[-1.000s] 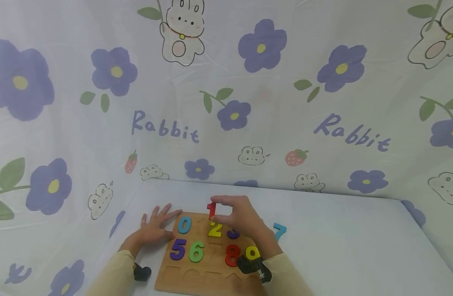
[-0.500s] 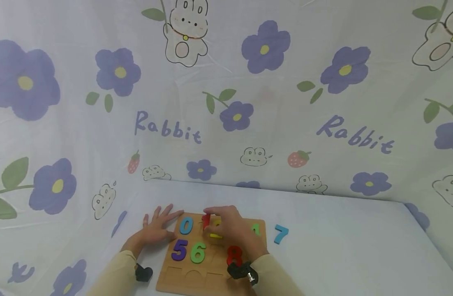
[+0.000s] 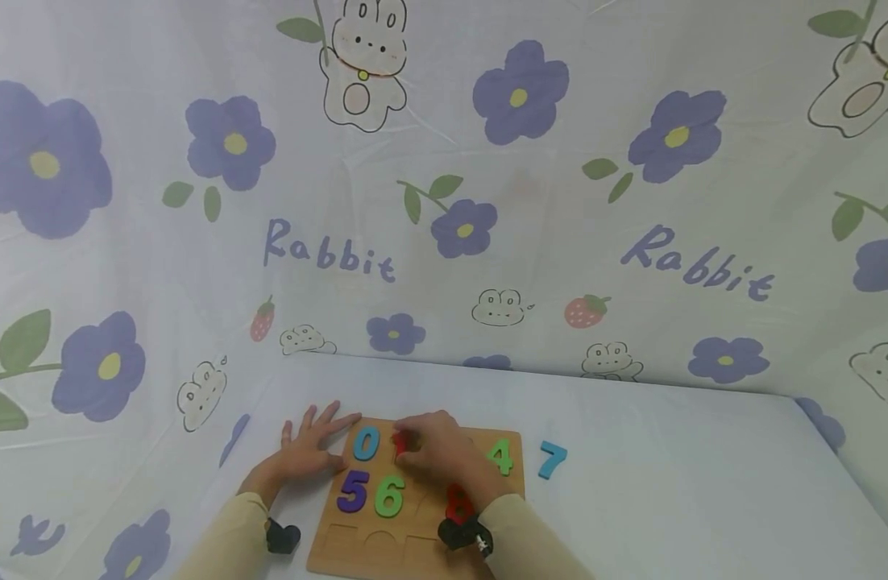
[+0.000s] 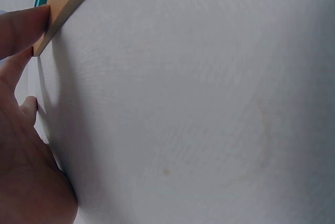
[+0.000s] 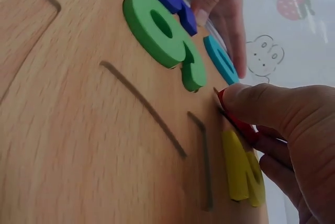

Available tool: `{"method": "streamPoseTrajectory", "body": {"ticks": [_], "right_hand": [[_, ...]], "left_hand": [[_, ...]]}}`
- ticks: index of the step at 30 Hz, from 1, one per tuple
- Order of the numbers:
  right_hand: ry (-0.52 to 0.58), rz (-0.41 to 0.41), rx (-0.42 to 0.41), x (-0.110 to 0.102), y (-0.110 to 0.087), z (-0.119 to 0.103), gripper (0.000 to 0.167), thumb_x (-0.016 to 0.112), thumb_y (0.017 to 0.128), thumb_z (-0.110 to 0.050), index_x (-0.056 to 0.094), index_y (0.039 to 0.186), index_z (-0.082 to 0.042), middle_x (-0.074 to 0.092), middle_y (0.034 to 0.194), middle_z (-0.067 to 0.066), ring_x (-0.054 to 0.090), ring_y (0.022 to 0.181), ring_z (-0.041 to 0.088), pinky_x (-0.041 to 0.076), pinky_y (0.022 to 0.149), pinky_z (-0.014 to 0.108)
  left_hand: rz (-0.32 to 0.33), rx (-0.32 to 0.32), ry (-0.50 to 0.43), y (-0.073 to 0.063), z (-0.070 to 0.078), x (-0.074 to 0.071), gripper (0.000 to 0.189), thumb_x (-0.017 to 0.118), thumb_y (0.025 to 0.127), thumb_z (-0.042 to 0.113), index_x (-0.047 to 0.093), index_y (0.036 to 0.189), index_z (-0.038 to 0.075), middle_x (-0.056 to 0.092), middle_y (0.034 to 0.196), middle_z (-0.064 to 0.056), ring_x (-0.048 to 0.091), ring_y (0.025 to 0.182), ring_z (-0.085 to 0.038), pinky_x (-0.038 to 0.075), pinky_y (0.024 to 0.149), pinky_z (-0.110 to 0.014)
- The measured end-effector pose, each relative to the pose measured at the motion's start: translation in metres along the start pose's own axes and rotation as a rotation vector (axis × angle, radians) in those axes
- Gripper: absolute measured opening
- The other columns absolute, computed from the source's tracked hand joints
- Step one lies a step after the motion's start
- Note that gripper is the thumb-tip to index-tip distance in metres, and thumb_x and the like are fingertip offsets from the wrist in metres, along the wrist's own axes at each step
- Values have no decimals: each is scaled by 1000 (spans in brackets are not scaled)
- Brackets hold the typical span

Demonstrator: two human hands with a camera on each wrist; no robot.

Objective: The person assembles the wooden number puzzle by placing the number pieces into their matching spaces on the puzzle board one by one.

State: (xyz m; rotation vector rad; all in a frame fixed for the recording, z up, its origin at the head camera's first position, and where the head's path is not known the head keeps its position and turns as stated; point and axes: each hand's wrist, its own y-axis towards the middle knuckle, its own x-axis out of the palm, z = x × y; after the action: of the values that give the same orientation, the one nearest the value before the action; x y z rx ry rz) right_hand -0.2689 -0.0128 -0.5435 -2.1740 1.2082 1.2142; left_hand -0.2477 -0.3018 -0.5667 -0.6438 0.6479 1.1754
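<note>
My right hand (image 3: 447,453) pinches a red number 1 (image 3: 401,441) between thumb and fingers, low over the wooden number puzzle board (image 3: 424,538). In the right wrist view the red 1 lies right at the board's surface, between the light blue 0 (image 5: 221,59) and the yellow 2 (image 5: 235,171). My left hand (image 3: 309,451) has its fingers spread, with thumb and a fingertip against the board's left edge. A purple 5 (image 3: 353,492) and a green 6 (image 3: 389,496) sit below the 0. The head view hides the 2 behind my right hand.
A light blue 7 (image 3: 552,459) lies on the white table (image 3: 669,483), right of the board. On the board are a green 4 (image 3: 500,457) and a red 8 (image 3: 458,503), partly covered by my right wrist. A printed cloth (image 3: 444,161) hangs behind the table.
My right hand has brought the red 1 left and down, from above the board's top edge to the spot beside the 0. My left hand has stayed at the board's edge.
</note>
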Motion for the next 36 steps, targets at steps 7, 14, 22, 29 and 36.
{"method": "streamPoseTrajectory", "body": {"ticks": [7, 14, 22, 29, 36], "right_hand": [[-28, -10, -13, -1, 1, -7, 51, 88, 94, -26, 75, 142, -15, 78, 139, 1, 70, 136, 25, 55, 118, 44], [-74, 2, -20, 0, -1, -10, 53, 87, 94, -27, 73, 144, -14, 79, 137, 1, 72, 133, 24, 57, 115, 41], [-21, 75, -29, -13, -13, -5, 54, 87, 94, -30, 73, 144, -16, 77, 140, 1, 72, 134, 26, 59, 113, 45], [64, 94, 25, -53, -34, -1, 56, 84, 97, -34, 70, 149, -20, 76, 143, 2, 75, 115, 27, 58, 114, 51], [88, 175, 8, -91, -60, 13, 57, 89, 93, -37, 73, 146, -20, 75, 145, 0, 69, 138, 27, 57, 114, 53]], "left_hand": [[-2, -7, 5, 0, 1, 0, 81, 77, 84, 31, 56, 161, 34, 19, 182, -23, -9, 165, -60, -21, 120, -85], [-16, -23, 26, 1, 3, -2, 82, 76, 84, 28, 54, 163, 33, 17, 182, -23, -9, 165, -61, -19, 120, -86], [-47, -88, 72, -3, 18, -6, 83, 75, 87, 23, 50, 166, 26, 15, 184, -20, -9, 167, -57, -18, 124, -82], [-42, -80, 80, -1, 14, -4, 82, 76, 87, 21, 51, 165, 26, 15, 184, -20, -9, 167, -57, -17, 124, -83], [-50, -79, 74, 0, 13, -3, 83, 76, 87, 20, 51, 165, 25, 14, 183, -21, -9, 166, -58, -17, 123, -84]]}}
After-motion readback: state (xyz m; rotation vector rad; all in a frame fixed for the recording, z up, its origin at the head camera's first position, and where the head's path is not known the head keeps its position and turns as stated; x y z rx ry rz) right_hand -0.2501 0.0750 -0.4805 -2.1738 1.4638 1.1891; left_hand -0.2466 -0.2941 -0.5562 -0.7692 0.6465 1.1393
